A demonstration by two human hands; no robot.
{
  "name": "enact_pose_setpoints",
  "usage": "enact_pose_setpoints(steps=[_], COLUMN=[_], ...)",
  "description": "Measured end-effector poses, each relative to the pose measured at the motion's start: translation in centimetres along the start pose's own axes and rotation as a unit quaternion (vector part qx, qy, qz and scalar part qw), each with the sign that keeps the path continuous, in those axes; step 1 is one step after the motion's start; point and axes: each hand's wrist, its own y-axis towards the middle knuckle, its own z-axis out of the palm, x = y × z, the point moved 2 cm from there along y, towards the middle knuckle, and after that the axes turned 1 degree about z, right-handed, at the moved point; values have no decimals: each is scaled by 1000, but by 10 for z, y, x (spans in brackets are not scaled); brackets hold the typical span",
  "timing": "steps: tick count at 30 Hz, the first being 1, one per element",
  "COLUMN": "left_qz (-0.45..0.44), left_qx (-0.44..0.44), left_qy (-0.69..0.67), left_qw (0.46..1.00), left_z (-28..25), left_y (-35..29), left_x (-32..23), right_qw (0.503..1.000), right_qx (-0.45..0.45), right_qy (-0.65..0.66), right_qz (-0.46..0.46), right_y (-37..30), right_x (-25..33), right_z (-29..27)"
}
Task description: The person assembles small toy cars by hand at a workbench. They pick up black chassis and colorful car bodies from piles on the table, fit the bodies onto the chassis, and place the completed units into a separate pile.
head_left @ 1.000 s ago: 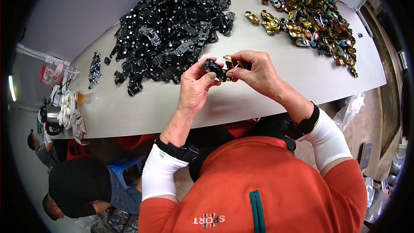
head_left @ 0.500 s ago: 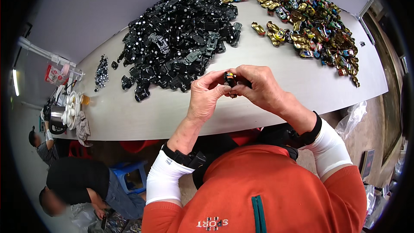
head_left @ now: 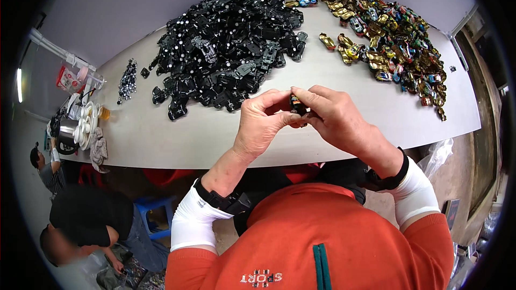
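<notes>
Left hand and right hand partly hide what seems a dark toy car.

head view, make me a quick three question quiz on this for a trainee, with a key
1. True or false: the left hand and the right hand hold the small dark piece between them.
2. In the picture, where is the black heap relative to the mostly gold toy-car heap? a) left b) right c) on top
3. Fill in: the arm sleeves are ____.

Key: 1 true; 2 a; 3 white
</notes>
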Motion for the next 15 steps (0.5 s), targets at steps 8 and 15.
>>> enact_pose_setpoints(steps=[8, 15], left_qz=[98, 60], left_qx=[44, 68], left_qy=[-20, -113], left_qw=[994, 989], left_z=[-15, -13], left_y=[-3, -4], left_x=[2, -1], right_qw=[991, 981], right_qx=[-73, -116], right_qy=[81, 127], right_qz=[-75, -86], right_y=[1, 1], right_x=[3, 4], right_z=[3, 10])
